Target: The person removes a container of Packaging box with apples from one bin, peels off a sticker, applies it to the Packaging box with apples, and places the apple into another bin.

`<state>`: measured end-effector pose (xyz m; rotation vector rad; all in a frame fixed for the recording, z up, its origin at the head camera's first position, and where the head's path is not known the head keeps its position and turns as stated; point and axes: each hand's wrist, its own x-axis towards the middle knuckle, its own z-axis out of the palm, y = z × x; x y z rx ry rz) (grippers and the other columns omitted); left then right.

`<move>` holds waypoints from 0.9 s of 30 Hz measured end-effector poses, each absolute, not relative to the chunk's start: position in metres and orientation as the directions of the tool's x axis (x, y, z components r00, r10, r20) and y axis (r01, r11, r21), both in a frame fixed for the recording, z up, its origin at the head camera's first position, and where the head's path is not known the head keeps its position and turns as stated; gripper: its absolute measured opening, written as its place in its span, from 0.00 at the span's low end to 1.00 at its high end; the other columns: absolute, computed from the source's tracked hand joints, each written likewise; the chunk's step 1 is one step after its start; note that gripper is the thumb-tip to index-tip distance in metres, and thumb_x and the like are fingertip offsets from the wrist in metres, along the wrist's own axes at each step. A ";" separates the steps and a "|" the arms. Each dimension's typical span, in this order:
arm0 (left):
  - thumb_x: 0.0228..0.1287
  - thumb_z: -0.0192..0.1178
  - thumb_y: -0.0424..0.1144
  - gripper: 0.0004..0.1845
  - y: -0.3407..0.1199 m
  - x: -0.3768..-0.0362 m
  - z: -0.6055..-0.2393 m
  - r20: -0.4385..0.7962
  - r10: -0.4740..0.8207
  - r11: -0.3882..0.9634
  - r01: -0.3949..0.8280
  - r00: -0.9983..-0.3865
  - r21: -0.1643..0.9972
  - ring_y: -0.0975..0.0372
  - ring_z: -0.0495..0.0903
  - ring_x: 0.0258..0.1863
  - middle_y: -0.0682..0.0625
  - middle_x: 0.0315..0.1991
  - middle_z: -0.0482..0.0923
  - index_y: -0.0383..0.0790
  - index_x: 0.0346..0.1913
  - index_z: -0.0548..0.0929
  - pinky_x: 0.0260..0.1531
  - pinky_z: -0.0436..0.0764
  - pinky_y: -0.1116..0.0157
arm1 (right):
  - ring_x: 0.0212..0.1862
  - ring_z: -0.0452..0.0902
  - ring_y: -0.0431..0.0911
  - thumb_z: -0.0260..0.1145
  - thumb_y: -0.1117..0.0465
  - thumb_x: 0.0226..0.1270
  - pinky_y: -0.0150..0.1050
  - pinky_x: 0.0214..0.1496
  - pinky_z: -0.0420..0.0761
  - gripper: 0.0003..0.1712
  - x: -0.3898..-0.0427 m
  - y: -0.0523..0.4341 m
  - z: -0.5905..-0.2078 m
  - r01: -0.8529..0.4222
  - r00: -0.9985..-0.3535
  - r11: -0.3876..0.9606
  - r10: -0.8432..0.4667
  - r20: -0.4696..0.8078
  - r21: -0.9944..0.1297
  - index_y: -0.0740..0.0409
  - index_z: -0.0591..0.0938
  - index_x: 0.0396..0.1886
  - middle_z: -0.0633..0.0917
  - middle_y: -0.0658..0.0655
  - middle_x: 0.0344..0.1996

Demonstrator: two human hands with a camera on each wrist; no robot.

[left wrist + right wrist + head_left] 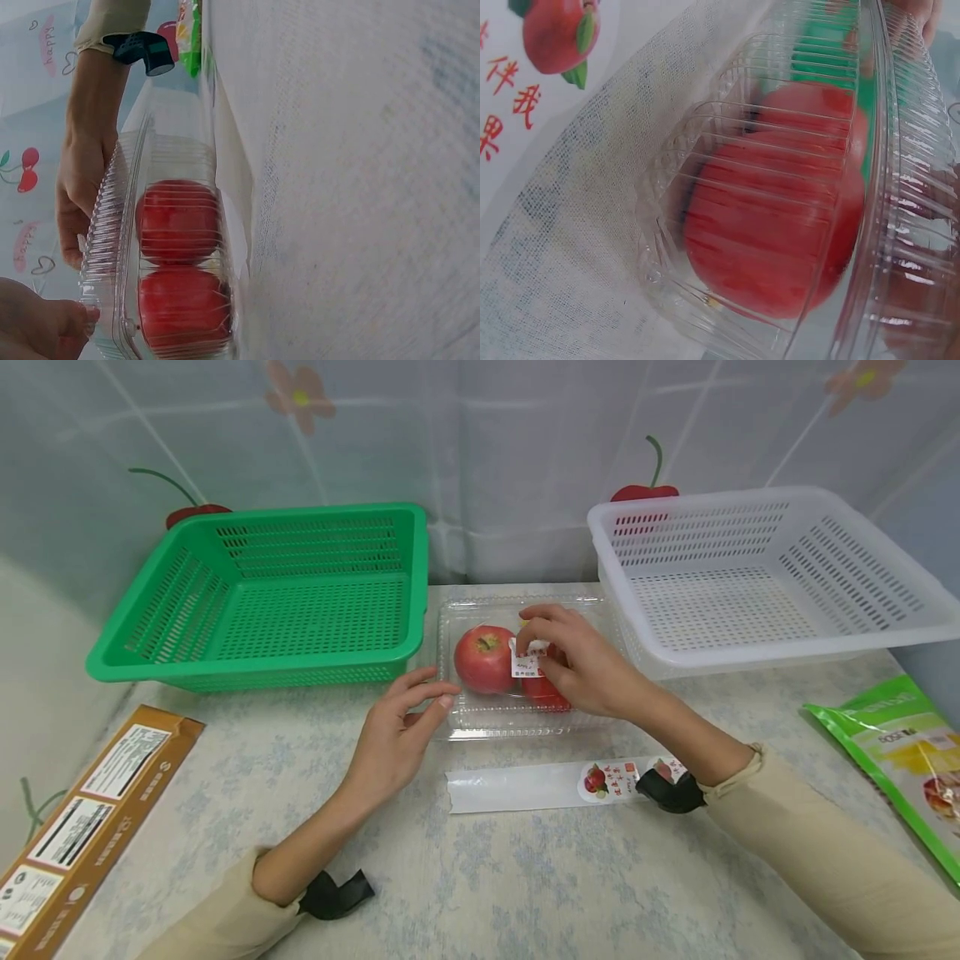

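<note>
A clear plastic clamshell box [480,724] with its lid down holds red apples [483,660], two of which show side by side in the left wrist view. My right hand [581,664] is over the lid, its curled fingers pinching a white sticker [527,665] with red and black print close over the apples. At the box's front left corner, my left hand [393,735] touches the rim with its fingers fairly straight. In the left wrist view the left thumb [79,315] lies against the lid's edge.
A white backing strip [510,789] with round apple stickers [596,781] lies in front of the box, partly under the right forearm. A green basket [255,667] stands behind left, a white basket [720,652] behind right. A long brown carton [97,818] and a green bag [892,735] flank them.
</note>
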<state>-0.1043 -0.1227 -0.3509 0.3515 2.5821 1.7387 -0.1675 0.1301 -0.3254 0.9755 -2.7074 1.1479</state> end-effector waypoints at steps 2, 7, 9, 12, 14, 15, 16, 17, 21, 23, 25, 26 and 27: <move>0.73 0.58 0.37 0.12 -0.123 -0.104 -0.351 0.115 0.188 0.360 0.178 -0.975 0.916 0.53 0.67 0.66 0.43 0.67 0.68 0.36 0.52 0.86 0.54 0.78 0.51 | 0.64 0.65 0.58 0.53 0.80 0.61 0.55 0.61 0.72 0.17 -0.167 0.131 -0.325 -0.551 -0.807 0.535 -0.537 0.245 -0.641 0.58 0.83 0.33 0.72 0.64 0.63; 0.73 0.58 0.37 0.12 -0.122 -0.104 -0.351 0.117 0.189 0.361 0.180 -0.975 0.915 0.53 0.67 0.66 0.42 0.67 0.68 0.36 0.52 0.86 0.54 0.78 0.51 | 0.68 0.61 0.59 0.55 0.78 0.62 0.57 0.64 0.68 0.20 -0.167 0.130 -0.325 -0.549 -0.811 0.579 -0.545 0.214 -0.603 0.60 0.89 0.41 0.70 0.64 0.68; 0.73 0.58 0.37 0.12 -0.122 -0.104 -0.351 0.118 0.191 0.360 0.181 -0.974 0.915 0.53 0.67 0.66 0.41 0.67 0.68 0.36 0.52 0.86 0.54 0.78 0.51 | 0.70 0.57 0.60 0.55 0.77 0.63 0.59 0.66 0.65 0.21 -0.168 0.130 -0.324 -0.554 -0.812 0.603 -0.544 0.212 -0.574 0.61 0.87 0.49 0.69 0.64 0.69; 0.73 0.58 0.37 0.12 -0.123 -0.105 -0.352 0.116 0.192 0.361 0.180 -0.975 0.915 0.53 0.67 0.66 0.42 0.67 0.68 0.36 0.52 0.85 0.54 0.78 0.51 | 0.74 0.49 0.61 0.57 0.74 0.66 0.61 0.70 0.57 0.22 -0.168 0.129 -0.322 -0.550 -0.817 0.644 -0.548 0.182 -0.532 0.60 0.83 0.58 0.66 0.64 0.71; 0.73 0.58 0.37 0.13 -0.123 -0.105 -0.352 0.114 0.192 0.362 0.178 -0.975 0.915 0.53 0.67 0.67 0.42 0.67 0.68 0.36 0.52 0.85 0.54 0.78 0.51 | 0.75 0.44 0.62 0.58 0.71 0.68 0.62 0.72 0.51 0.24 -0.168 0.129 -0.320 -0.549 -0.814 0.665 -0.563 0.144 -0.506 0.59 0.80 0.62 0.64 0.65 0.72; 0.73 0.58 0.37 0.13 -0.123 -0.105 -0.352 0.113 0.192 0.363 0.177 -0.975 0.915 0.53 0.67 0.67 0.43 0.67 0.68 0.36 0.52 0.85 0.54 0.78 0.51 | 0.76 0.42 0.62 0.58 0.69 0.68 0.62 0.73 0.49 0.25 -0.168 0.130 -0.319 -0.554 -0.808 0.675 -0.577 0.120 -0.488 0.58 0.78 0.65 0.63 0.65 0.72; 0.73 0.58 0.37 0.13 -0.124 -0.105 -0.352 0.112 0.193 0.362 0.177 -0.975 0.915 0.53 0.67 0.67 0.43 0.67 0.68 0.35 0.52 0.85 0.54 0.78 0.51 | 0.76 0.40 0.62 0.58 0.68 0.69 0.61 0.74 0.46 0.26 -0.168 0.131 -0.318 -0.563 -0.799 0.684 -0.593 0.095 -0.463 0.57 0.76 0.67 0.62 0.65 0.73; 0.73 0.58 0.37 0.13 -0.124 -0.105 -0.352 0.112 0.193 0.363 0.177 -0.975 0.915 0.53 0.67 0.67 0.43 0.67 0.68 0.36 0.52 0.85 0.54 0.78 0.51 | 0.76 0.38 0.63 0.57 0.67 0.71 0.62 0.74 0.45 0.27 -0.168 0.132 -0.316 -0.570 -0.791 0.693 -0.608 0.067 -0.441 0.56 0.73 0.69 0.60 0.65 0.74; 0.73 0.58 0.37 0.13 -0.124 -0.105 -0.352 0.111 0.192 0.367 0.176 -0.975 0.913 0.52 0.67 0.67 0.43 0.67 0.68 0.36 0.52 0.85 0.54 0.78 0.51 | 0.76 0.33 0.65 0.53 0.65 0.74 0.64 0.73 0.42 0.30 -0.167 0.136 -0.310 -0.583 -0.763 0.713 -0.646 -0.040 -0.389 0.52 0.66 0.75 0.52 0.64 0.77; 0.73 0.58 0.37 0.13 -0.124 -0.105 -0.353 0.111 0.191 0.369 0.176 -0.975 0.913 0.53 0.67 0.66 0.43 0.67 0.68 0.36 0.52 0.86 0.54 0.78 0.51 | 0.76 0.32 0.65 0.52 0.64 0.74 0.65 0.72 0.42 0.31 -0.167 0.137 -0.307 -0.570 -0.758 0.718 -0.647 -0.080 -0.400 0.49 0.64 0.76 0.49 0.63 0.78; 0.73 0.58 0.37 0.12 -0.124 -0.105 -0.353 0.111 0.190 0.368 0.176 -0.975 0.913 0.53 0.67 0.66 0.43 0.67 0.68 0.36 0.52 0.86 0.54 0.78 0.52 | 0.76 0.31 0.64 0.51 0.64 0.74 0.67 0.72 0.43 0.32 -0.167 0.138 -0.306 -0.556 -0.758 0.721 -0.644 -0.105 -0.414 0.47 0.63 0.76 0.47 0.61 0.78; 0.73 0.58 0.37 0.12 -0.124 -0.105 -0.353 0.112 0.191 0.367 0.177 -0.975 0.913 0.53 0.68 0.66 0.43 0.67 0.68 0.35 0.52 0.85 0.54 0.79 0.52 | 0.76 0.30 0.64 0.52 0.64 0.74 0.68 0.71 0.43 0.32 -0.167 0.139 -0.305 -0.550 -0.760 0.724 -0.641 -0.110 -0.417 0.45 0.63 0.76 0.46 0.61 0.78; 0.73 0.58 0.37 0.13 -0.124 -0.105 -0.353 0.113 0.192 0.365 0.178 -0.975 0.914 0.53 0.68 0.66 0.43 0.67 0.68 0.35 0.52 0.85 0.54 0.79 0.52 | 0.76 0.30 0.64 0.52 0.64 0.74 0.68 0.71 0.43 0.33 -0.166 0.139 -0.305 -0.548 -0.762 0.725 -0.639 -0.109 -0.417 0.44 0.63 0.77 0.46 0.60 0.78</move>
